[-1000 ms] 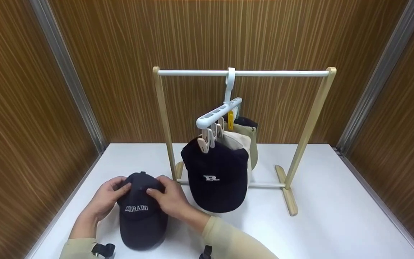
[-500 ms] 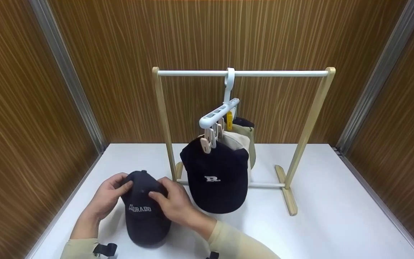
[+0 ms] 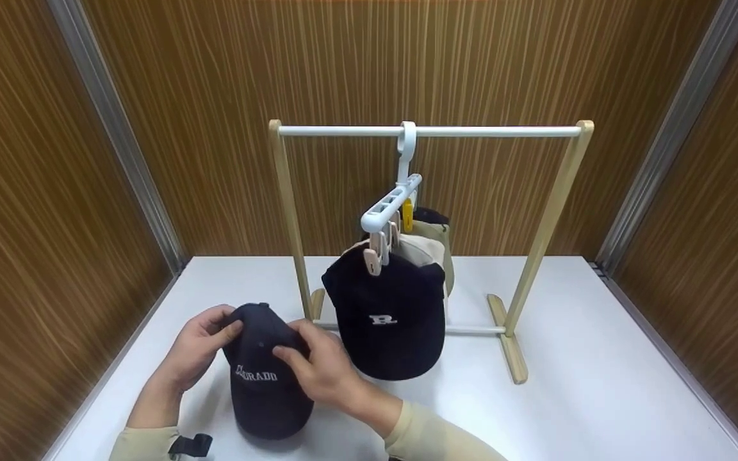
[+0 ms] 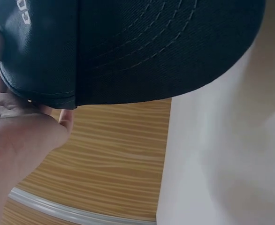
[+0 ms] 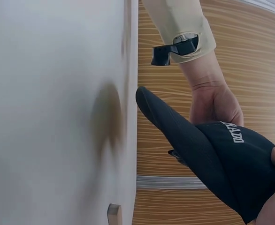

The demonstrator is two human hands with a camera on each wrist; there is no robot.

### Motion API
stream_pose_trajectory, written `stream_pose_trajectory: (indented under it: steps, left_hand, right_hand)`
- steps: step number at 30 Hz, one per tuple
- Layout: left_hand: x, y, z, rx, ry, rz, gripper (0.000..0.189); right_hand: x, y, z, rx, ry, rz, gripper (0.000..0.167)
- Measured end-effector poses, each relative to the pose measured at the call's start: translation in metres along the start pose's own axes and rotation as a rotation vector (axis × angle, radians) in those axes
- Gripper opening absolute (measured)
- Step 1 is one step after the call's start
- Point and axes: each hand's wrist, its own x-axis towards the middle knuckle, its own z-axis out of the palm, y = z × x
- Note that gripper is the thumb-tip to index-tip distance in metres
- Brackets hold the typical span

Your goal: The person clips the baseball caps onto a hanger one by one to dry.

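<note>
A dark navy baseball cap (image 3: pixel 270 400) with white lettering on its front is held between both hands, brim toward the person. My left hand (image 3: pixel 195 351) pinches the crown's left side, thumb in front and fingers behind. On the opposite side, my right hand (image 3: pixel 324 366) grips the crown with the thumb pressed on the front panel. In the right wrist view the cap (image 5: pixel 236 159) is off the white surface, which carries its shadow. Beside the right hand hangs a black cap (image 3: pixel 388 326) with a white letter, clipped to a pale blue hanger (image 3: pixel 388 208).
A rack with wooden legs (image 3: pixel 545 224) and a white bar (image 3: pixel 497 131) bears the hanger. Behind the black cap hang a cream cap (image 3: pixel 430 246) and an olive one (image 3: pixel 448 246). A yellow clip (image 3: pixel 408 215) shows on the hanger. Wood-grain walls (image 3: pixel 343 64) enclose the white table (image 3: pixel 599 371).
Both hands have shifted slightly right with the navy cap, whose front has creased between the thumbs. The hanger's near end has swung a little to the right.
</note>
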Motion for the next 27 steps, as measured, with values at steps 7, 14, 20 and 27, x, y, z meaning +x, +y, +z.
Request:
stream_pose_trajectory:
  steps: [7,14,20,27]
  left_hand:
    - [0.0,0.01,0.008,0.014,-0.021,0.024,0.014]
    - [-0.002,0.02,0.018,0.03,-0.023,0.067,0.009]
    - [-0.002,0.027,0.025,0.023,-0.061,0.141,0.008]
    - [-0.001,0.035,0.037,0.019,-0.11,0.212,0.01]
  right_hand:
    - [-0.005,-0.004,-0.011,-0.016,0.04,-0.072,0.019]
    - [-0.009,-0.009,-0.021,0.007,0.069,-0.115,0.019]
    - [-0.013,-0.013,-0.031,0.038,0.08,-0.148,0.02]
    - [-0.017,-0.014,-0.046,0.073,0.1,-0.19,0.021]
